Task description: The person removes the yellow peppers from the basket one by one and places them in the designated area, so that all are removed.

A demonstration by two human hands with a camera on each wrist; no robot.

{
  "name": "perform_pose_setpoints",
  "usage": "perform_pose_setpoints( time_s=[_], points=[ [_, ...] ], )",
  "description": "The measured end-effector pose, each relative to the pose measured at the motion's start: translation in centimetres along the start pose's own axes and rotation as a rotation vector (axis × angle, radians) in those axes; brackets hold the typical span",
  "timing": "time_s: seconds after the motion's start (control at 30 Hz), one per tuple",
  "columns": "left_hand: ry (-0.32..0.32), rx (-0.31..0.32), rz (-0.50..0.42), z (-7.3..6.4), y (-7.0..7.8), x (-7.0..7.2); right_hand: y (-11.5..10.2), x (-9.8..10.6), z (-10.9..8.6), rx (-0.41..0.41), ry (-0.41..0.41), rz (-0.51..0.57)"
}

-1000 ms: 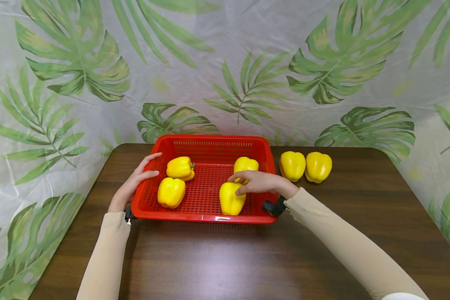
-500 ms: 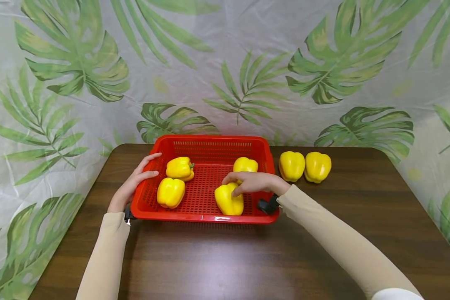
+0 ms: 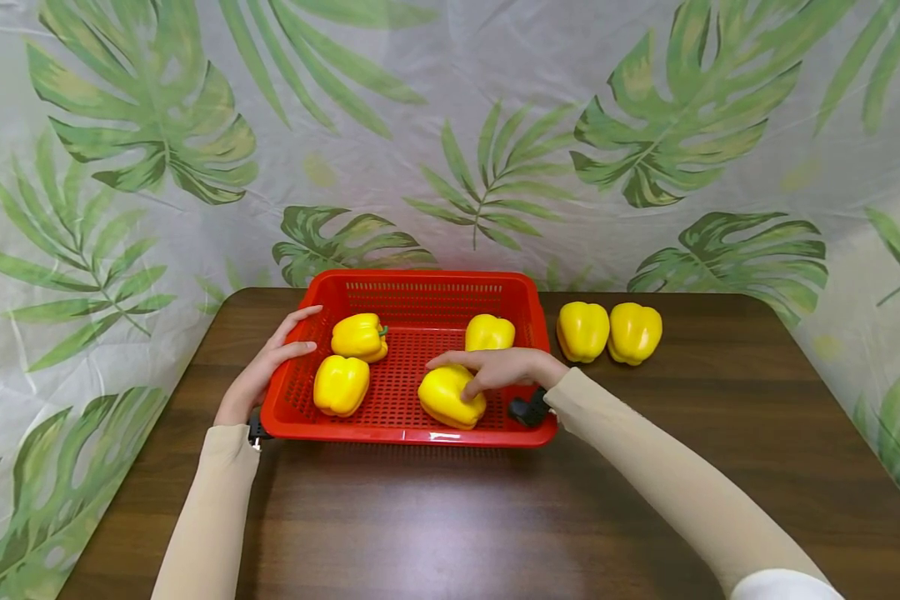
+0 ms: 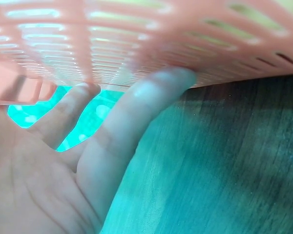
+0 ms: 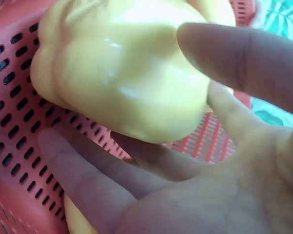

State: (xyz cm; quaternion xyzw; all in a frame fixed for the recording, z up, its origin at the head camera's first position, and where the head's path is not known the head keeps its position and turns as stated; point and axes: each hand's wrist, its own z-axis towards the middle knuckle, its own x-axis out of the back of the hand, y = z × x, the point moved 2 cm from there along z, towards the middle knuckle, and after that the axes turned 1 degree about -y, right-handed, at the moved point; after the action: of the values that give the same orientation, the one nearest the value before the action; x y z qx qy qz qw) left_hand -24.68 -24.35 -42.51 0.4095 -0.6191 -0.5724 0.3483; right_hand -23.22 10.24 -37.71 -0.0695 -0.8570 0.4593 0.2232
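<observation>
A red plastic basket (image 3: 405, 435) with slotted walls sits on the table. At its left side, my left hand (image 3: 261, 367) grips the rim; in the left wrist view its fingers (image 4: 132, 107) touch the outer wall. Inside the basket, my right hand (image 3: 498, 369) holds a yellow bell pepper (image 3: 450, 398) near the front, thumb on top. In the right wrist view, the other fingers reach round below this pepper (image 5: 122, 73). Behind the right hand stands another yellow bell pepper (image 3: 489, 332), partly hidden. Two more peppers, one with a green stem (image 3: 358, 337) and one nearer (image 3: 341, 386), lie at the left.
Two yellow bell peppers (image 3: 583, 332) (image 3: 634, 333) stand side by side on the dark wood table (image 3: 720, 400), right of the basket. A leaf-patterned cloth (image 3: 487, 167) hangs behind the table's back edge.
My right hand has moved slightly left, and the front pepper has turned and shifted left with it, now lying tilted. My left hand stays at the basket's left rim.
</observation>
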Motion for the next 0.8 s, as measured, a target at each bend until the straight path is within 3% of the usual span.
perform_pose_setpoints(
  time_s=[0.53, 0.8],
  points=[
    [0.006, 0.007, 0.009, 0.05, -0.04, 0.02, -0.01, -0.54, 0.66, 0.081, -0.013, 0.031],
    [0.005, 0.006, 0.009, 0.04, -0.04, 0.02, -0.04, 0.01, 0.12, 0.094, 0.057, 0.098]
  ],
)
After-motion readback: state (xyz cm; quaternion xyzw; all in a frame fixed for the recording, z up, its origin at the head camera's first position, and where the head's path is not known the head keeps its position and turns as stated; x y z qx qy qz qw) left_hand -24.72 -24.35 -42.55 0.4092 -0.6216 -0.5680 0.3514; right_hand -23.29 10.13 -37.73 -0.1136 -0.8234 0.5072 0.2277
